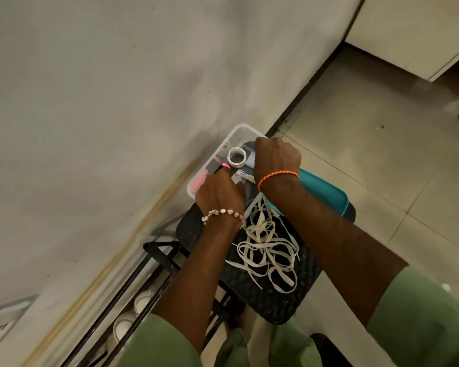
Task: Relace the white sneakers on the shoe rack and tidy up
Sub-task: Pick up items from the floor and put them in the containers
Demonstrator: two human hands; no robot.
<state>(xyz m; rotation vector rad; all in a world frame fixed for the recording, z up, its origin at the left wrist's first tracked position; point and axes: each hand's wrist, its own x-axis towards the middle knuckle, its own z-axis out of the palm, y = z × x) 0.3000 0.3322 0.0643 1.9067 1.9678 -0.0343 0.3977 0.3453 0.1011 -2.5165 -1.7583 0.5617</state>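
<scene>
Both hands are down in a clear plastic box point(237, 131) that sits at the far end of a black woven stool seat point(276, 298), hard against the wall. The left hand point(219, 192), with a beaded bracelet point(223, 213) at the wrist, has its fingers curled down among the things in the box; what they hold, if anything, I cannot tell. The right hand point(276, 157), with an orange braided thread point(277, 177) round the wrist, is bent over the far right part of the box, knuckles up, fingers tucked out of sight; whether it grips something is hidden.

The white shoelaces point(268, 250) lie loose in a tangled heap on the stool seat, just near of the box, between the two forearms and untouched by either hand. The loops run every way, so the heap has no single direction, though it spreads mostly from far to near.

Inside the box a roll of white tape point(236, 156) lies flat with its hole upward, between the hands. A battery point(245, 175) lies on its side beside the right wrist; its printing is too blurred to read. Something pink point(200, 178) shows at the left wall of the box. A teal lid point(326, 192) rests on the right of the box, under the right forearm.

Below on the near left, the toes of the white sneakers point(133, 313) show through the black shoe rack point(154, 263).
</scene>
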